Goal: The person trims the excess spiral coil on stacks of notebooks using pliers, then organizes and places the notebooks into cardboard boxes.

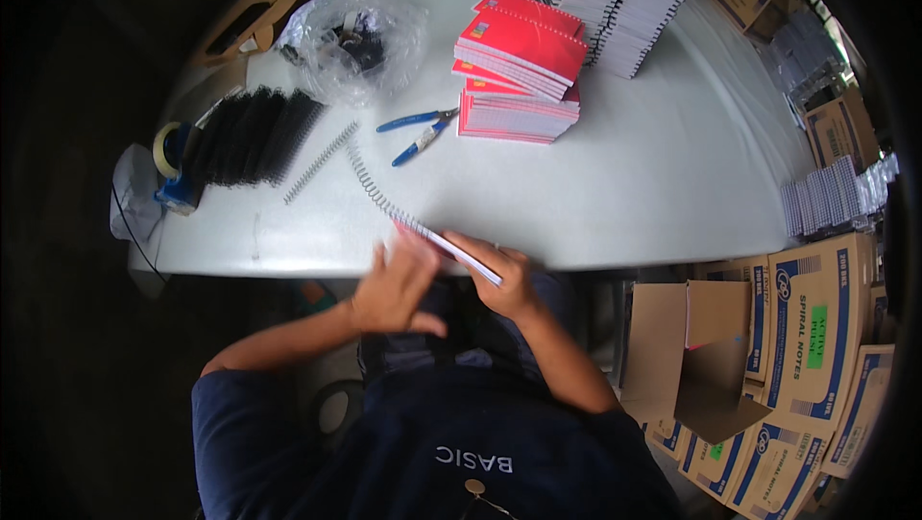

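My right hand (501,275) grips a thin notebook (473,261), held tilted on edge at the table's front edge. From the notebook's left end a wire spiral coil (370,184) runs out in a curve over the table, partly along the notebook's edge. My left hand (399,285) is beside that end, its thumb stretched out and its fingers apart but smeared by motion. Whether its fingertips touch the coil is hard to see. A second, loose coil (320,165) lies to the left, and blue-handled pliers (410,120) lie beyond the notebook.
Red notebooks (523,115) are stacked at the table's far middle, before taller stacks of bound notebooks (615,11). Black coils (254,141) and a tape dispenser (176,174) lie left, near a clear plastic bag (384,49). An open carton (658,347) and closed boxes (807,328) stand right.
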The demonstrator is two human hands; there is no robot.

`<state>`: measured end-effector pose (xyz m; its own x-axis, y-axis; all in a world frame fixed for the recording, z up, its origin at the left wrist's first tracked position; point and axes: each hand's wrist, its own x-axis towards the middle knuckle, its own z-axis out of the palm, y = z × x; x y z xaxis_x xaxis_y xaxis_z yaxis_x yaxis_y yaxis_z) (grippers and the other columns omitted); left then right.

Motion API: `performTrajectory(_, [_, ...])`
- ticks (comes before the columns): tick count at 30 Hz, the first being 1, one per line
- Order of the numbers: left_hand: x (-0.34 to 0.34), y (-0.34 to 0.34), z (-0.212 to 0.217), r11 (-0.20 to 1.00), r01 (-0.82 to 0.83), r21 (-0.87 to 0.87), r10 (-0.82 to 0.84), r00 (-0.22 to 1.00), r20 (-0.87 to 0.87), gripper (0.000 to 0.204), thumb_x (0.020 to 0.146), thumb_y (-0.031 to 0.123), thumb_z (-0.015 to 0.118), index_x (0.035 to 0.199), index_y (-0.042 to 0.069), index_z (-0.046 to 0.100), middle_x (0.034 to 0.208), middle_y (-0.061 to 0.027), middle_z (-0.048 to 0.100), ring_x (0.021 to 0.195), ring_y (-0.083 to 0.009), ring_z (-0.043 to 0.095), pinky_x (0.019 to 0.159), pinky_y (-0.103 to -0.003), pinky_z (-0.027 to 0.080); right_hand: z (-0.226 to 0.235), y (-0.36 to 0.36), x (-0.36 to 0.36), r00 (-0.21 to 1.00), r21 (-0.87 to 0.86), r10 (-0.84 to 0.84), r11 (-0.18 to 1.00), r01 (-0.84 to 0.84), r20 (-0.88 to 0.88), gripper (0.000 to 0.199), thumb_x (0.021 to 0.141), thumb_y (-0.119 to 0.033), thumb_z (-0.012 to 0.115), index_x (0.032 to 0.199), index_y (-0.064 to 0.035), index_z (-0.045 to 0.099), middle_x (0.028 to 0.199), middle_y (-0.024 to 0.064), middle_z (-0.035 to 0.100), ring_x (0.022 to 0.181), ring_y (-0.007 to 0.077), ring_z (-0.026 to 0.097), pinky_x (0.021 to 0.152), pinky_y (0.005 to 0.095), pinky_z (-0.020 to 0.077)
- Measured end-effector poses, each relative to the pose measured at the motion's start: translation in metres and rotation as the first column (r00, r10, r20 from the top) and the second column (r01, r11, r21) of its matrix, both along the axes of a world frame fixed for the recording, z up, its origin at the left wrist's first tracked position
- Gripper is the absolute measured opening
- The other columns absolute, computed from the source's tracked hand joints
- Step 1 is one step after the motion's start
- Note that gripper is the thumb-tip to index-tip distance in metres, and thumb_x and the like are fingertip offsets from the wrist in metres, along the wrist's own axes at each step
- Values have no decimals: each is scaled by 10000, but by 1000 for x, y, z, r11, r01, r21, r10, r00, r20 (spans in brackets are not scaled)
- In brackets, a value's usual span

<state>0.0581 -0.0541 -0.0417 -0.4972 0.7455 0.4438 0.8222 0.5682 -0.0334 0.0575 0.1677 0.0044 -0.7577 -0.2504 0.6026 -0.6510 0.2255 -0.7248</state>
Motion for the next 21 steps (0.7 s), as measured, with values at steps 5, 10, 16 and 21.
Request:
performTrajectory(5, [-67, 36, 99, 857, -256, 447, 391, 888, -242, 1125, 714, 802, 334, 1400, -58, 103, 1426, -350, -86, 1339, -475, -77, 1042, -591, -44, 9, 18, 6, 996, 124, -8, 992, 18, -86, 492, 713, 62, 585, 1185, -79, 584, 1183, 106, 586, 918, 263, 644, 796, 344, 521])
performTrajectory(10, [8, -3, -12, 982, 191, 4, -191, 981, 33, 1089, 734, 687, 516, 1304, -190, 214, 1361, -398, 206, 1261, -552, 212, 972, -703, 58, -16, 11, -4, 999, -9, 42, 999, -42, -32, 563, 700, 27, 579, 1245, -105, 533, 1166, 129, 591, 870, 291, 642, 765, 359, 515])
performTrajectory(16, [3, 45, 5, 991, 74, 107, -77, 997, 26, 1120, 731, 798, 337, 1423, -6, -23, 1454, -302, 20, 1328, -500, 83, 1021, -654, 44, -24, 11, 6, 998, -27, 66, 997, -66, -25, 529, 718, 27, 558, 1236, -79, 524, 1194, 113, 579, 1046, 284, 584, 884, 364, 480])
performTrajectory(21, [-42, 39, 83, 835, -348, 426, 461, 865, -196, 1109, 736, 804, 226, 1405, -65, 61, 1443, -318, 44, 1340, -476, 52, 1060, -597, 45, -8, -9, -4, 986, 85, 131, 987, -140, 102, 453, 755, 7, 549, 1204, -50, 533, 1137, 152, 599, 997, 308, 598, 858, 363, 489])
